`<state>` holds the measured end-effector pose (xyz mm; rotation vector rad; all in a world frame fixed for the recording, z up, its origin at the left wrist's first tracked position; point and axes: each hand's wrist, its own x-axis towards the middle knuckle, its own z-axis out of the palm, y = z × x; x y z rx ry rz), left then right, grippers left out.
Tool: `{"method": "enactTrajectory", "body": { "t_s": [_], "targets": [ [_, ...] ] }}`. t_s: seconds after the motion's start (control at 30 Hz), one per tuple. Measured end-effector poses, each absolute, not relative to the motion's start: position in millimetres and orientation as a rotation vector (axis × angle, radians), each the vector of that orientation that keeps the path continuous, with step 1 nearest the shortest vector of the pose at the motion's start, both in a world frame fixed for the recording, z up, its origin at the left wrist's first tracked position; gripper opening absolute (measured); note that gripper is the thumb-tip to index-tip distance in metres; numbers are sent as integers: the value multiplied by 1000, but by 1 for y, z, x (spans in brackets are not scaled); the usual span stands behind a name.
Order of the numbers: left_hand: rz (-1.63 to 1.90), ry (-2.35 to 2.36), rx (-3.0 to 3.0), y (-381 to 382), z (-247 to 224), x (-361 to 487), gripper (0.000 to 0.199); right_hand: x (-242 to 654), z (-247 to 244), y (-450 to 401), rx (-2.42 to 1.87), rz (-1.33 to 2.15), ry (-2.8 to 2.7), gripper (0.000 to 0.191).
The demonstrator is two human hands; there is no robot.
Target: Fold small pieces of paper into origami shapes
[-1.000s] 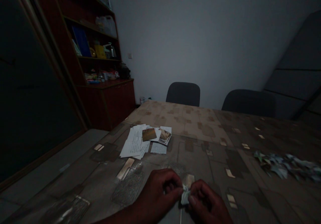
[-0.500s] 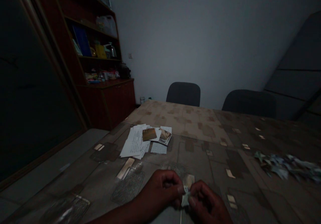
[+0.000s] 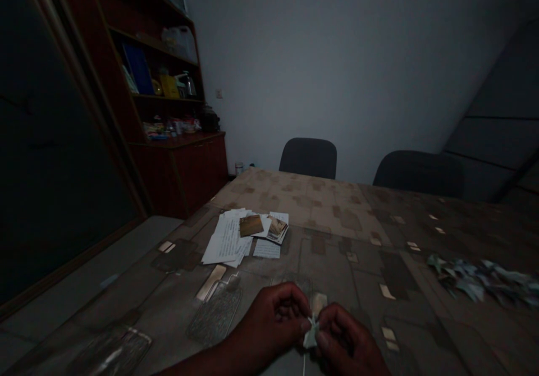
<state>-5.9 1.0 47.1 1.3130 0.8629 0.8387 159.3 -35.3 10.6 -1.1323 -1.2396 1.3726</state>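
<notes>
Single head-worn camera, set above the near edge of the patterned table (image 3: 320, 207), looked forward and down across it. Close up at bottom centre were the left hand (image 3: 273, 322) and right hand (image 3: 347, 336). The far table edge sat mid-frame, with dark chairs (image 3: 308, 158) and a wall (image 3: 337, 73) beyond, and a wooden shelf unit (image 3: 177, 174) off left.

Both hands (image 3: 307, 331) pinched together, fingertips meeting
</notes>
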Motion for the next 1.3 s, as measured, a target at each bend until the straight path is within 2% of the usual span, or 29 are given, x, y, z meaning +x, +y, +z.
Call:
{"method": "enactTrajectory", "body": {
  "t_s": [0.2,0.33,0.57,0.67,0.97,1.2,1.3],
  "targets": [
    [858,897,1437,-2,48,-8,5,158,12,-35,-1114,1350,-1253,51],
    [809,864,1414,-1,44,-9,8,159,11,-36,-1104,1372,-1273,50],
    [809,733,1227,3,31,-9,37,158,9,-36,-1011,1513,-1182,49],
    [804,701,1180,5,26,-9,39,158,8,-35,-1000,1531,-1159,49],
    [808,712,1122,4,26,-8,35,159,5,-35,-990,1521,-1191,48],
    [847,783,1168,2,26,-7,14,160,7,-35,-1029,1516,-1218,49],
    [841,782,1166,2,28,-7,12,161,6,-34,-1049,1506,-1224,50]
  ]
}}
